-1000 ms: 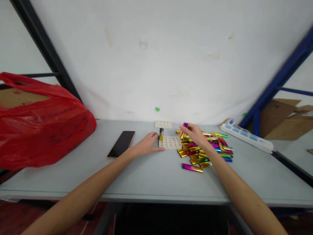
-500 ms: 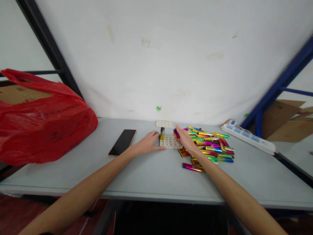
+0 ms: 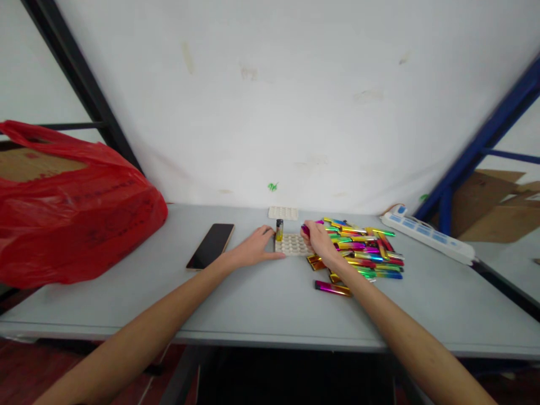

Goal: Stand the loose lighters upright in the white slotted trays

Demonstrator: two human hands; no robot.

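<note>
Currently, right hand (image 3: pixel 319 242) clamps lighter (image 3: pixel 305 229) at tray (image 3: pixel 290 245) right edge; left hand (image 3: pixel 253 248), fingers apart, flanks left edge; bench (image 3: pixel 261 309) front edge lies well clear.

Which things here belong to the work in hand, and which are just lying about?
Seemingly in use:
pocketed tray at the left hand
upright lighter
purple lighter in the right hand
lighter pile
rear tray, possibly

Apparently just lying about:
smartphone
red plastic bag
power strip
cardboard box
</note>
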